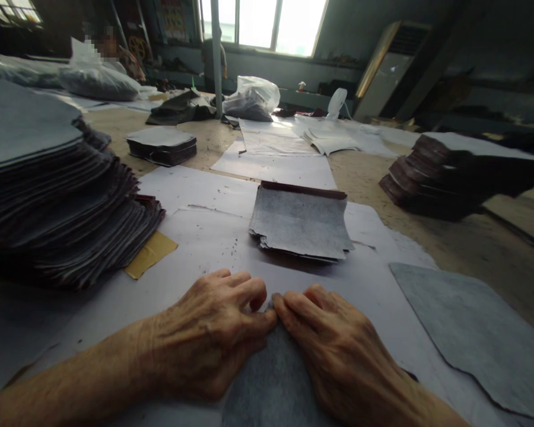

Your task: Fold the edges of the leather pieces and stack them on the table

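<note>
My left hand [213,338] and my right hand [338,350] rest side by side on a grey fabric piece [271,379] at the near edge of the table. Both hands have curled fingers, and their fingertips meet at the top tip of the piece, pinching or pressing it there. The piece lies on white paper [196,249]. Just beyond my hands sits a small stack of grey cut pieces [300,222] with dark red undersides.
A tall stack of grey pieces [48,196] stands at the left, over a yellow scrap [151,255]. Another dark stack [454,172] is at the right, a small one [162,145] farther back. A single grey sheet [476,326] lies right. Plastic bags [253,95] and a person sit far behind.
</note>
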Demonstrator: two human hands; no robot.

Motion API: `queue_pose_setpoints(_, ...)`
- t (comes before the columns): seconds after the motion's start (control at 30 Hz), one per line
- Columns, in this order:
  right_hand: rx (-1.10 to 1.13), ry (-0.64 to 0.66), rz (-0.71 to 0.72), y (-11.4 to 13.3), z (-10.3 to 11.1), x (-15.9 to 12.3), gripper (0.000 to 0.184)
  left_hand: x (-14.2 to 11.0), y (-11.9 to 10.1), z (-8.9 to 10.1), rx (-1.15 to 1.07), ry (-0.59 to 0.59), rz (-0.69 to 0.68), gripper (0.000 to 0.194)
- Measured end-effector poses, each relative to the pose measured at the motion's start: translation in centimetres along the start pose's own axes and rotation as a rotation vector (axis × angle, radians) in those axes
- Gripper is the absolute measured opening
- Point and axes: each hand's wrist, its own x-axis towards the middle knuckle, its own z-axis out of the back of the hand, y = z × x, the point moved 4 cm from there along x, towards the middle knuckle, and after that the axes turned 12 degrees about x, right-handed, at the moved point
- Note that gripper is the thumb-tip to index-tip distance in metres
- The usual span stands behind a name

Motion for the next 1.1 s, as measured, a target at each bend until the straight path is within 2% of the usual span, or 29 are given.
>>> queue_pose_setpoints(0.2,0.255,-0.19,-0.216,-1.3,1.5,-0.6,0.025,-0.2,-0.2,0.2,-0.005,-0.009,0.0,0.018)
queue_pose_setpoints(0.3,0.13,-0.244,-0.288,-1.5,1.8,-1.1,0.014,-0.2,-0.1,0.2,-0.025,-0.012,0.011,0.02)
queue_pose_setpoints(0.37,0.049,-0.23,-0.314,-1.4,1.8,-1.2,0.012,-0.3,0.0,0.1,-0.064,-0.042,0.022,0.023)
queue_pose_setpoints(0.47,0.069,-0.207,-0.364,-1.1,1.5,-1.3,0.014,-0.4,0.3,0.0,-0.182,-0.195,0.053,0.031)
queue_pose_setpoints(0.57,0.129,-0.263,-0.311,-0.6,1.3,-1.4,0.016,-0.1,0.8,-0.2,-0.276,-0.329,0.1,0.038)
queue_pose_setpoints(0.7,0.153,-0.34,-0.09,0.4,0.8,-1.5,0.013,0.9,0.3,-0.6,-0.261,-0.317,0.077,0.019)
queue_pose_setpoints(0.77,0.156,-0.36,-0.057,0.6,0.7,-1.5,0.011,1.1,0.0,-0.5,-0.249,-0.335,0.086,0.02)
queue_pose_setpoints(0.83,0.148,-0.322,-0.084,0.6,0.8,-1.4,0.015,1.1,-0.1,-0.4,-0.239,-0.365,0.089,0.02)
queue_pose_setpoints(0.93,0.055,-0.167,-0.167,0.4,0.9,-1.0,0.009,0.9,0.0,0.0,-0.232,-0.426,0.078,0.02)
queue_pose_setpoints(1.0,0.001,-0.092,-0.22,0.2,1.2,-1.0,0.018,0.7,0.2,0.3,-0.245,-0.455,0.086,0.021)
queue_pose_setpoints(1.1,0.0,-0.067,-0.271,-0.3,2.3,-1.9,0.02,0.6,0.4,0.8,-0.282,-0.474,0.098,0.02)
